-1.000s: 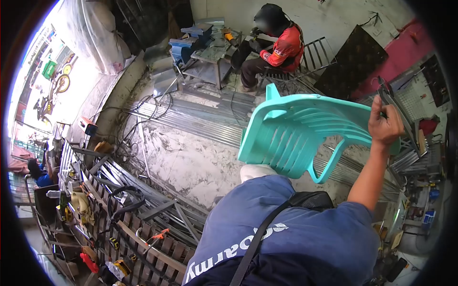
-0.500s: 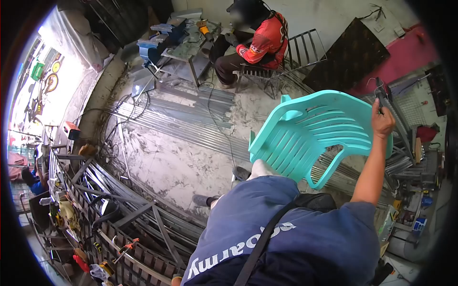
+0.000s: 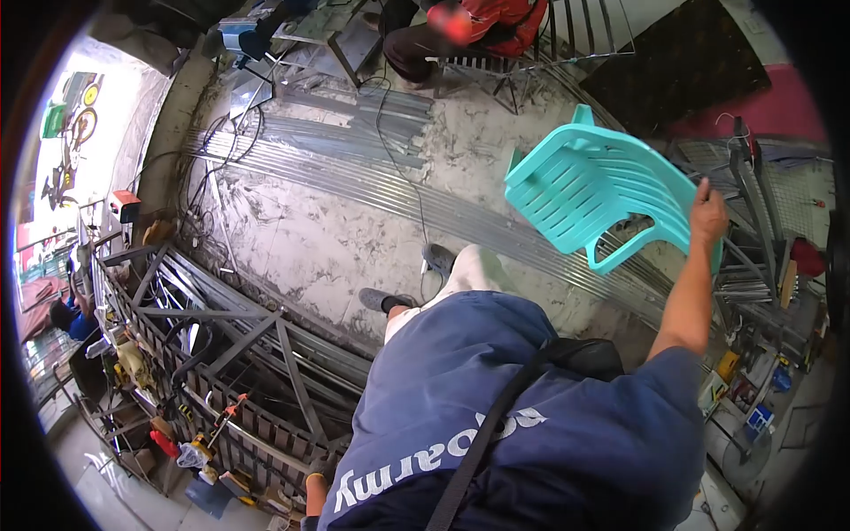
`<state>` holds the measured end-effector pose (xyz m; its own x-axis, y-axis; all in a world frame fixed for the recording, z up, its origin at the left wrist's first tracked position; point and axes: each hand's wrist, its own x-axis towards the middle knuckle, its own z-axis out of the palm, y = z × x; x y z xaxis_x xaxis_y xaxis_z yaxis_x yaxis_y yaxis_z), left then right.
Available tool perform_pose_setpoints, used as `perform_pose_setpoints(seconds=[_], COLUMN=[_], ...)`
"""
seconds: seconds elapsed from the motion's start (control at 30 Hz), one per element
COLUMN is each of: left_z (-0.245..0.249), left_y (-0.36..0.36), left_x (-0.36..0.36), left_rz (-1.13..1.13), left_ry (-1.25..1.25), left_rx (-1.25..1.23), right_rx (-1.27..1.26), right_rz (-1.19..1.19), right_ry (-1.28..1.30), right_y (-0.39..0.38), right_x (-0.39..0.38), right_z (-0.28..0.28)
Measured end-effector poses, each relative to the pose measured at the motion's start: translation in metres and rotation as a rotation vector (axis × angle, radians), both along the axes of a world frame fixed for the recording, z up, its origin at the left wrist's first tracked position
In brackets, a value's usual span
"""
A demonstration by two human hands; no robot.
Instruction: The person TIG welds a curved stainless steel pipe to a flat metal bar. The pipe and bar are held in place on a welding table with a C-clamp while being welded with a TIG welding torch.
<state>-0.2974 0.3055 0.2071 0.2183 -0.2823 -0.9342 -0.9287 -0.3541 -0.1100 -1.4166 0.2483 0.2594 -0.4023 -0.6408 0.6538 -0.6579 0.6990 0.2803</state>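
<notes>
Chair teal, tilted | R hand gripping its edge | L hand: can't tell

Scuffed concrete floor strewn with long metal strips, welded steel frames at left, daylight beyond.

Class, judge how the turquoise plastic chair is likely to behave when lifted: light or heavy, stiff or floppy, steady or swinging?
Probably light for its size: the right hand alone holds the chair off the floor. Likely stiff: its slatted shell shows no sag while tilted. Gripped at one edge, it may swing.
</notes>
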Motion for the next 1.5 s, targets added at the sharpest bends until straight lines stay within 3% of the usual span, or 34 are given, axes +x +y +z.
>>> perform_pose_setpoints(seconds=[0.1, 0.2, 0.27, 0.3, 0.33, 0.37, 0.4, 0.47, 0.5, 0.53, 0.57, 0.63, 0.73, 0.77, 0.83, 0.93, 1.0, 1.07, 1.13, 1.27, 1.4, 1.5], left_z=[0.003, 0.010, 0.018, -0.058, -0.041, -0.014, 0.010, 0.020, 0.030, 0.022, 0.024, 0.024, 0.015, 0.001, 0.001, -0.009, -0.019, -0.042, -0.054, -0.109, -0.133, -0.135], left_y=[0.008, 0.027, -0.004, 0.037, 0.018, -0.001, -0.017, -0.019, -0.020, 0.002, 0.009, 0.038, 0.070, 0.092, 0.101, 0.109, 0.108, 0.119, 0.102, 0.081, 0.076, 0.087], left_x=[0.002, -0.006, -0.038, 0.041, 0.017, -0.016, -0.044, -0.057, -0.068, -0.062, -0.068, -0.072, -0.072, -0.061, -0.067, -0.071, -0.071, -0.057, -0.057, -0.028, -0.005, 0.013], left_rz=[0.008, 0.068, 0.016, 0.092, 0.182, 0.054, 0.092, 0.157, 0.104, 0.089, 0.119, 0.158, 0.201, 0.226, 0.209, 0.208, 0.235, 0.235, 0.296, 0.337, 0.435, 0.563], left_ry=[-0.011, -0.021, -0.035, 0.057, -0.030, -0.098, -0.076, -0.113, -0.109, -0.047, -0.046, -0.077, -0.087, -0.050, -0.049, -0.053, 0.017, 0.142, 0.120, 0.201, 0.274, 0.293], left_rx=[0.015, -0.001, -0.072, -0.105, -0.145, -0.284, -0.319, -0.280, -0.293, -0.300, -0.270, -0.186, -0.075, -0.055, 0.004, 0.031, -0.032, -0.139, -0.082, -0.178, -0.358, -0.453], right_rx=[0.167, 0.104, 0.090, 0.067, 0.051, 0.097, 0.152, 0.294, 0.443, 0.586, 0.614, 0.627, 0.444, 0.367, 0.413, 0.499, 0.574, 0.614, 0.677, 0.811, 1.206, 1.285], right_rz=[-0.132, -0.304, -0.427, -0.448, -0.469, -0.468, -0.466, -0.434, -0.527, -0.387, -0.360, -0.540, -0.303, -0.316, -0.291, -0.190, -0.039, 0.192, 0.333, 0.340, 0.263, 0.439], right_ry=[-0.099, 0.159, -0.040, -0.144, -0.249, -0.281, -0.315, -0.400, -0.362, -0.227, -0.221, -0.244, -0.457, -0.667, -0.558, -0.556, -0.401, -0.425, -0.529, -0.720, -0.865, -0.922], right_y=[-0.002, -0.034, -0.050, -0.057, -0.059, -0.060, -0.062, -0.058, -0.054, -0.034, -0.029, -0.058, -0.043, -0.039, -0.048, -0.084, -0.098, -0.109, -0.114, -0.122, -0.166, -0.214], right_x=[-0.038, -0.054, -0.090, -0.111, -0.138, -0.159, -0.177, -0.212, -0.254, -0.351, -0.363, -0.273, -0.302, -0.327, -0.317, -0.226, -0.155, -0.060, 0.030, 0.180, 0.336, 0.399], right_z=[0.012, 0.010, 0.005, 0.002, -0.004, -0.004, -0.002, -0.005, -0.016, -0.046, -0.030, -0.014, -0.022, -0.036, -0.051, -0.059, -0.082, -0.086, -0.093, -0.099, -0.062, -0.076])
